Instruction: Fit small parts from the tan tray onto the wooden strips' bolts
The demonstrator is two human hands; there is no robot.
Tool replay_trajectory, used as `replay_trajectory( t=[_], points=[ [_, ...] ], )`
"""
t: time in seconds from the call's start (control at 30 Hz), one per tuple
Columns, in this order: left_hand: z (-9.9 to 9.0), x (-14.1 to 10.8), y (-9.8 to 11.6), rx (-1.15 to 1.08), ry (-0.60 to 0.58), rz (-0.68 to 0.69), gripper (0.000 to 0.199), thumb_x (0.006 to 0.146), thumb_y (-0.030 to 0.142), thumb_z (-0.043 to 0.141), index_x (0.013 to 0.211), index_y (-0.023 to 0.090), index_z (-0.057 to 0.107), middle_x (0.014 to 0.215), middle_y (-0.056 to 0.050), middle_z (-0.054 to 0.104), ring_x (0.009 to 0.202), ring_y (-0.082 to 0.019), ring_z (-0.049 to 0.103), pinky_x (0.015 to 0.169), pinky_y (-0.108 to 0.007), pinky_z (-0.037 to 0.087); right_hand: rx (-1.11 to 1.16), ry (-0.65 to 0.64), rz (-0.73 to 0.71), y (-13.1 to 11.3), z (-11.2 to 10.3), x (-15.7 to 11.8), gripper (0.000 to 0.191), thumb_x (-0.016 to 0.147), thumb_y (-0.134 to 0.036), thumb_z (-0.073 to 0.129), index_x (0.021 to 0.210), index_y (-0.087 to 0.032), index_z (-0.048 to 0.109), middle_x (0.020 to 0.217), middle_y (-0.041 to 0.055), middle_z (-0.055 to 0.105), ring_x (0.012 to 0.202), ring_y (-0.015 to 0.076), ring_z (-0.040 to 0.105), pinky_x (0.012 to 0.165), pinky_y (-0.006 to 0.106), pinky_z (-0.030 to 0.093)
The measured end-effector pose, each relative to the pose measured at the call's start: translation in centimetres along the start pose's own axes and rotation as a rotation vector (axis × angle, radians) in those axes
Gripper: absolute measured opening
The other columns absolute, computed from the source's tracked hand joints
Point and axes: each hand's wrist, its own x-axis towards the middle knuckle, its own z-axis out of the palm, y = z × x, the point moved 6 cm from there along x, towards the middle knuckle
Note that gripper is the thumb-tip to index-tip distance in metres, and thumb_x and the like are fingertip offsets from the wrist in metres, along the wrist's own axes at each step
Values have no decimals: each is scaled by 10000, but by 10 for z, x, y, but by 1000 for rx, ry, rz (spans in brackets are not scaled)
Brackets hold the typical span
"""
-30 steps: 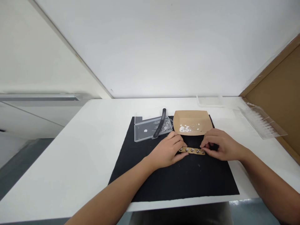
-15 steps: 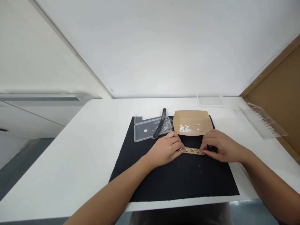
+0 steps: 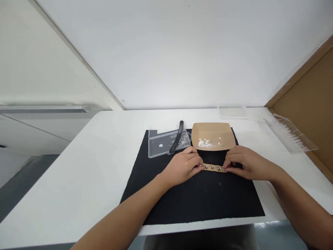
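A narrow tan strip with several shiny round metal pieces lies over the black mat. My left hand has its thumb and fingers pinched on the strip's left end. At the right end, my right hand pinches the strip between thumb and fingertips. Just behind the hands stands a brown paper tray holding small white bits. Left of that tray is a clear plastic case with thin clear pieces inside, and a black curved handle-like object lies across it.
At the right, a clear tray with rows of pale pieces leans by a cardboard panel. A small clear container sits against the back wall. The white table extends left of the mat.
My right hand has shifted slightly right along the strip, uncovering a little more near its right end. My left hand keeps its pinch. The whole view has moved very slightly.
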Motion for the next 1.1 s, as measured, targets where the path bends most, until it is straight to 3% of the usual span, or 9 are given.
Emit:
replay_trajectory(
  t=[0.37,0.57,0.93,1.1],
  points=[
    [0,0,1,13,-15,-24,176,1070,313,615,954,186,652,870,-57,717,1013,-243,608,839,-325,532,101,-53,56,13,5,-3,104,1019,-341,706,1053,-285,787,981,5,783,882,168,713,811,308,531],
    [0,2,2,13,-31,-33,177,1075,311,602,959,185,645,877,-63,705,943,-221,614,801,-313,522,84,-59,95,16,9,-2,130,1011,-352,707,960,-248,766,916,14,771,823,170,707,743,290,515],
    [4,0,4,48,-60,-36,152,1078,283,557,985,186,628,881,-32,677,783,-167,641,683,-276,468,12,-54,95,16,11,0,50,944,-198,681,938,-240,709,865,-12,719,736,134,630,675,258,453],
    [5,-1,2,29,-77,-54,174,1070,308,581,966,182,643,877,-29,673,767,-160,642,670,-271,467,-9,-57,155,18,12,1,78,952,-280,716,893,-230,705,807,-14,716,700,139,620,649,264,436]
  ],
)
